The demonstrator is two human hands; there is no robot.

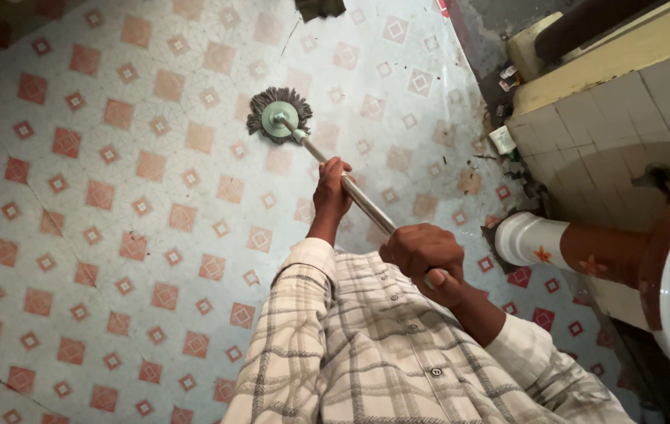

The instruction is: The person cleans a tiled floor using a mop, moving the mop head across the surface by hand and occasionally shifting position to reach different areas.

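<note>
While both hands are closed around the metal handle (366,206) of the mop, the round mop head (278,115) rests flat on the patterned floor (115,235), well beyond the left hand (333,187). The left hand grips the handle lower down, nearer the head, and the right hand (423,259) wraps around the upper end, close to the checked shirt (366,345). The handle looks stiff and smooth, probably a light tube, so I judge it can slip if the palms are wet; a firm grip with the hands set apart, as here, seems the good place to hold it. The head has soft grey strands around a pale green disc, so it should bend and drag a little on the floor. To the right of the right hand stands a white and brown washbasin pedestal (539,242), near a tiled wall (586,149).
</note>
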